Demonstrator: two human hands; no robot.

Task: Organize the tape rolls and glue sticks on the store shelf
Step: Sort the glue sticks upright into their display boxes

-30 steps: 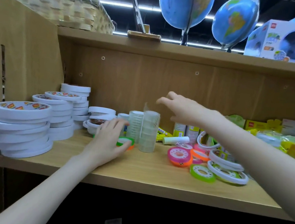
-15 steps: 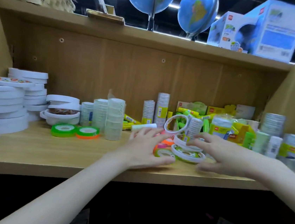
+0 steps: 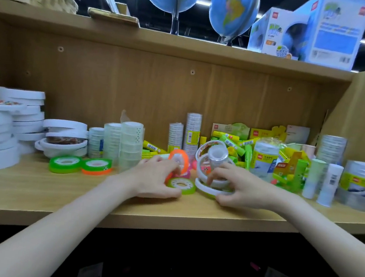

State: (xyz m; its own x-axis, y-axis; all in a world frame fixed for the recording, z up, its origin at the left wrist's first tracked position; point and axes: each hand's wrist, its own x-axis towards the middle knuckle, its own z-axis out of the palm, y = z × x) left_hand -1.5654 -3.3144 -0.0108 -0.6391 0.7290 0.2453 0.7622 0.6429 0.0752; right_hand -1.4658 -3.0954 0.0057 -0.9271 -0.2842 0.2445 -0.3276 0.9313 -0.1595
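While glue sticks (image 3: 233,142) crowd behind, left hand (image 3: 156,178) grasps the orange tape roll (image 3: 179,160), right hand (image 3: 239,190) clasps white rolls (image 3: 213,164).

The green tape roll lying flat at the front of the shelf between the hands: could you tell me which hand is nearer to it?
Left. The left hand touches the green roll; the right hand sits beyond it, on the white rolls.

L hand (image 3: 157,177) grips orange tape roll (image 3: 179,160); R hand (image 3: 242,190) on white rolls (image 3: 211,182).
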